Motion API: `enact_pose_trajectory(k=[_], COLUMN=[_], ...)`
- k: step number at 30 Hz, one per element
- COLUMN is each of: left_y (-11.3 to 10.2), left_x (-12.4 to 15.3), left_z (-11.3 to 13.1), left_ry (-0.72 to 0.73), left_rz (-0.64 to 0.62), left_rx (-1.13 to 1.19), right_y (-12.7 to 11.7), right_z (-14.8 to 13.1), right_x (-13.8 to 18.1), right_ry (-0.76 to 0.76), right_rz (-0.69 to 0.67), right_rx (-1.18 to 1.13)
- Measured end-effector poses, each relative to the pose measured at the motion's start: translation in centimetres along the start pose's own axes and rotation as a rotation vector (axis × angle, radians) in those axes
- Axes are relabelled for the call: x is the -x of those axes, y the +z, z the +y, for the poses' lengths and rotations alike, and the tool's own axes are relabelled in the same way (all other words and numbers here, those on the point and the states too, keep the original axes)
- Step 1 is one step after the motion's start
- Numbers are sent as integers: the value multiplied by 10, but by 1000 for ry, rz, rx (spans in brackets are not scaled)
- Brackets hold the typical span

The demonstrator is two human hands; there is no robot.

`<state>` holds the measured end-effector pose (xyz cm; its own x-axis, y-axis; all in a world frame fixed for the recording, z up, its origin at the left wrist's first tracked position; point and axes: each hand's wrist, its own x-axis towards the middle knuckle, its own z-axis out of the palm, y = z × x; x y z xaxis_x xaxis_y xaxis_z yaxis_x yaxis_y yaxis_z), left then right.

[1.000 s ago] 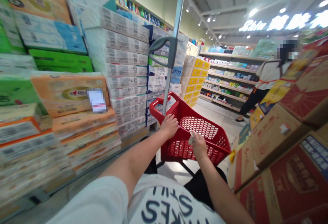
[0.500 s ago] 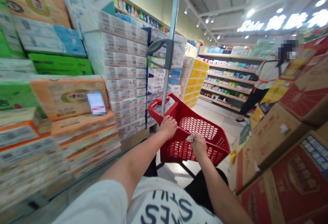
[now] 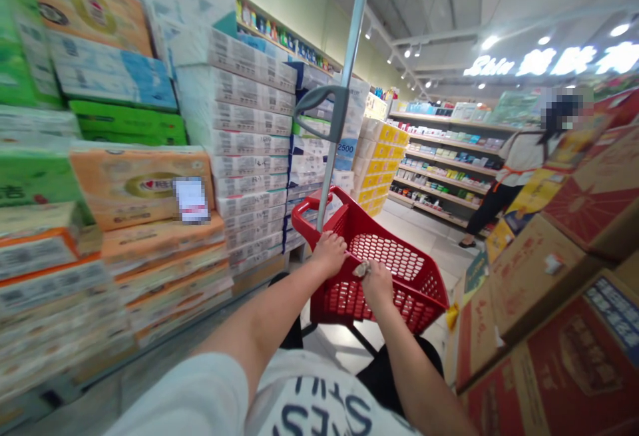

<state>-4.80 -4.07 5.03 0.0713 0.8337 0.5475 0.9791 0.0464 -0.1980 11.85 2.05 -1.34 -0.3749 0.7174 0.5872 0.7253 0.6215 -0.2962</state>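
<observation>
In front of me stands a red plastic shopping cart (image 3: 339,304) with a perforated basket. My left hand (image 3: 329,253) is closed over the near rim, close to the base of a tall metal pole (image 3: 327,176) that carries a grey loop handle (image 3: 339,115). My right hand (image 3: 378,284) is closed on a small crumpled, pale, paper-like wad (image 3: 362,268). It rests against the same rim, a little right of my left hand. The fingertips of the right hand are partly hidden. No goods show in the visible part of the basket.
Tall stacks of wrapped tissue packs (image 3: 254,116) line the left side. Cardboard cartons (image 3: 546,283) are piled along the right. Farther on, a person (image 3: 519,156) stands by the cartons, before stocked shelves (image 3: 439,156). Tiled floor (image 3: 419,219) runs between.
My right hand with the pale wad has shifted slightly left, nearer to my left hand. The left hand keeps its hold on the rim. The view has swung a little.
</observation>
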Motion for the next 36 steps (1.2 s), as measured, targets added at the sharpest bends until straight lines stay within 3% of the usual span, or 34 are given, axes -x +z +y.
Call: enact_pose_trajectory(k=[3, 6, 10, 14, 17, 21, 24, 27, 30, 33, 36], left_y=[0, 0, 0, -1, -3, -3, -1, 2, 3, 1, 0], left_x=[-3, -1, 4, 3, 1, 4, 7, 7, 4, 4, 5], left_z=[0, -2, -2, -1, -2, -3, -4, -7, -8, -9, -8], left_ry=[-15, 1, 25, -12, -15, 19, 32, 29, 39, 45, 46], left_rz=[-17, -16, 9, -18, -54, -42, -7, 19, 11, 5, -4], left_rx=[8, 12, 22, 43, 29, 9, -5, -12, -20, -18, -13], right_y=[1, 2, 2, 0, -4, -8, -5, 3, 7, 4, 0], right_z=[-10, 2, 21, 1, -17, -6, 3, -10, -23, -14, 3], right_x=[-4, 4, 15, 5, -1, 6, 10, 3, -6, -3, 4], right_ry=[-93, -158, -105, -48, -96, -125, -41, 16, -68, -139, -91], right_rz=[-16, 23, 75, 3, -61, -47, -6, -12, -21, -18, -7], right_rx=[-32, -73, -32, -14, -84, -180, -229, -235, -243, -248, -222])
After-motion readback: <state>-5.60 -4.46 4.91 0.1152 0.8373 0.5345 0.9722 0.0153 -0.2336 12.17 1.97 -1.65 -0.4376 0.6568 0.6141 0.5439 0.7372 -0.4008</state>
